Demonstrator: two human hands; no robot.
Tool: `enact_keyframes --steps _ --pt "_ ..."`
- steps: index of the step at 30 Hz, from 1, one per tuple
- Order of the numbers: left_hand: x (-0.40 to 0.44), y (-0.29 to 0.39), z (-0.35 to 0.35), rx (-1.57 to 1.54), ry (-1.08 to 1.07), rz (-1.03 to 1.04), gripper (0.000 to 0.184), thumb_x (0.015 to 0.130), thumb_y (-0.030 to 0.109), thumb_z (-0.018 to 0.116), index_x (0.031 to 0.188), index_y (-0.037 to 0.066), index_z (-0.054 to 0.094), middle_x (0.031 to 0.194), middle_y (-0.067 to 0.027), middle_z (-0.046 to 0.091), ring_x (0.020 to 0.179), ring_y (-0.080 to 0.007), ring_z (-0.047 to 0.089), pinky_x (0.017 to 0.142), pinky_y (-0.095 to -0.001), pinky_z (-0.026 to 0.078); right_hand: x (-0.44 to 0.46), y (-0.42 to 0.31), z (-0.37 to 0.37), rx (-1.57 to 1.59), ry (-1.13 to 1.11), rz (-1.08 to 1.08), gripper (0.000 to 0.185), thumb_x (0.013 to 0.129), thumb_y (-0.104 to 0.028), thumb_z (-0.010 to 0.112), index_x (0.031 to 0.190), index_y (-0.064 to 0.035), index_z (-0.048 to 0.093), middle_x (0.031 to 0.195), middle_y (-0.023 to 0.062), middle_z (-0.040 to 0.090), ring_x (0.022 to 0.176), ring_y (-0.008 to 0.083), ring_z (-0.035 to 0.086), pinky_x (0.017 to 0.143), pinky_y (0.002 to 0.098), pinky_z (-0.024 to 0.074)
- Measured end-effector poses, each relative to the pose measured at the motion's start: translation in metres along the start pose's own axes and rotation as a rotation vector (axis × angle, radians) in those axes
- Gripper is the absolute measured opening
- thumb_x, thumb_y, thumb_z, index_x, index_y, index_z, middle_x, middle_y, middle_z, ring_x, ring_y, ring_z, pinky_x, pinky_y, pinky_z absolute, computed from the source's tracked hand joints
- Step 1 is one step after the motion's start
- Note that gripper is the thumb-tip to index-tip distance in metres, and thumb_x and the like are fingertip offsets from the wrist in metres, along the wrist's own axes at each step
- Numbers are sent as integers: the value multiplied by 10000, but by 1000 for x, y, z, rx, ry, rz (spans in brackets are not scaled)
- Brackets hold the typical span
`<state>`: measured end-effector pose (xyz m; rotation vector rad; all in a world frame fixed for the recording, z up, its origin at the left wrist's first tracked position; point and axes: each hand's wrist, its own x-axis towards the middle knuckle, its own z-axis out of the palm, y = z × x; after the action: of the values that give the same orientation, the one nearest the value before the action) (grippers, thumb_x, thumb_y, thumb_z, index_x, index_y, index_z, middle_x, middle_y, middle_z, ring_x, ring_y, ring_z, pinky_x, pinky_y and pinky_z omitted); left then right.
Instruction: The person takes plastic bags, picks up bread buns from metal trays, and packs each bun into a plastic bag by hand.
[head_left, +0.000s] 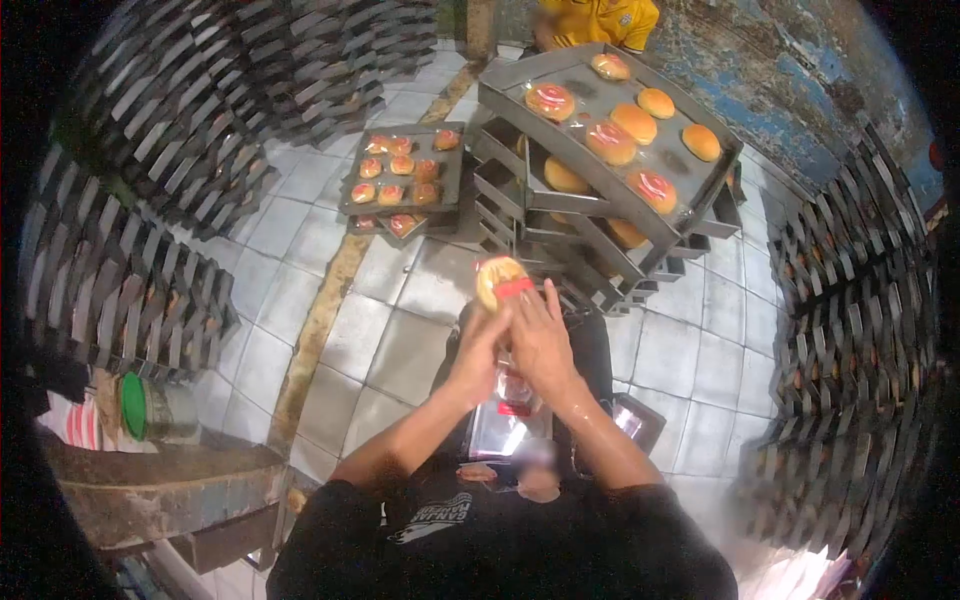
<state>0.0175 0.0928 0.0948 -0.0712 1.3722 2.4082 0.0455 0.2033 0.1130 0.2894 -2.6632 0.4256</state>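
Both hands meet in front of my body around one round golden bun (pixel 500 278) in a clear wrapper with red print. My left hand (pixel 482 350) is closed on the bun's near left side. My right hand (pixel 540 338) presses against its near right side, fingers partly extended over the wrapper. Below the hands, on my lap, lies a stack of clear wrappers (pixel 500 432) with red print. Ahead to the right, a large metal tray (pixel 590 88) bears several buns, some wrapped and some bare.
Stacked trays stand beneath the large tray. A smaller tray (pixel 447 160) of wrapped buns sits ahead on the tiled floor (pixel 390 345). Tall tray stacks line both sides. A person in a yellow shirt (pixel 600 22) is beyond. A green-rimmed bucket (pixel 165 410) stands at left.
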Motion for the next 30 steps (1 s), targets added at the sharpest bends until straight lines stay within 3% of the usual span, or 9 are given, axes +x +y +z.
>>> enact_keyframes --steps 4,8,11,14,16,20,24,25,30 --pt "46 -4 -14 -542 -235 -149 470 1077 466 451 1388 131 557 1378 -79 620 1290 -258 570 1118 -438 432 15 11 4 119 -58 1 546 859 -47 608 1399 -26 529 1313 228 632 1328 346 556 1217 573 291" --pt "48 -14 -7 -531 56 -144 579 1037 584 472 1356 110 569 1298 -90 640 1221 -275 599 1057 -442 480 18 9 -12 96 -61 -132 415 857 -24 659 1266 -51 593 1214 176 681 1168 355 651 1112 547 428" --pt "54 14 -14 -645 87 -350 719 1074 634 288 1477 63 460 1451 -177 538 1320 -386 538 1089 -595 484 7 -11 -35 703 -162 110 100 928 -127 701 979 -51 661 922 126 675 855 276 664 769 388 521" --pt "70 -1 -24 -687 69 -432 742 1070 653 265 1503 72 427 1484 -171 508 1323 -372 539 1117 -605 457 -5 -18 -35 1031 -499 335 122 944 -114 707 882 -46 626 831 64 638 785 204 618 723 341 492" --pt "73 5 -44 -588 -38 -338 715 1075 644 257 1484 90 451 1460 -165 533 1326 -356 540 1124 -618 444 -14 -32 -60 1818 -716 -156 226 934 -81 733 777 -68 571 776 20 620 771 166 615 703 319 491" --pt "66 22 -60 -539 30 -154 731 1042 707 275 1446 140 497 1446 -126 552 1336 -322 525 1078 -589 464 -7 -28 -53 1234 -345 578 181 915 -74 755 868 -41 583 960 65 652 890 167 618 777 312 494" --pt "66 -6 -45 -578 24 -287 725 1045 703 270 1433 137 505 1472 -136 523 1361 -313 496 1080 -561 466 2 -22 -1 892 -151 112 131 957 -74 681 878 -24 589 885 26 619 768 110 580 642 269 454" --pt "71 -8 -47 -603 55 -324 716 1052 690 267 1428 129 505 1446 -142 541 1339 -312 514 1081 -559 467 -2 -24 -7 1052 -336 367 226 973 -110 688 819 -5 560 836 44 598 715 134 554 626 304 445" --pt "77 14 -103 -643 100 -204 627 1055 633 359 1390 133 531 1366 -121 609 1241 -317 578 1061 -562 471 -31 -15 -57 1974 -928 130 230 892 -120 793 915 9 604 944 121 652 822 268 655 716 374 527"
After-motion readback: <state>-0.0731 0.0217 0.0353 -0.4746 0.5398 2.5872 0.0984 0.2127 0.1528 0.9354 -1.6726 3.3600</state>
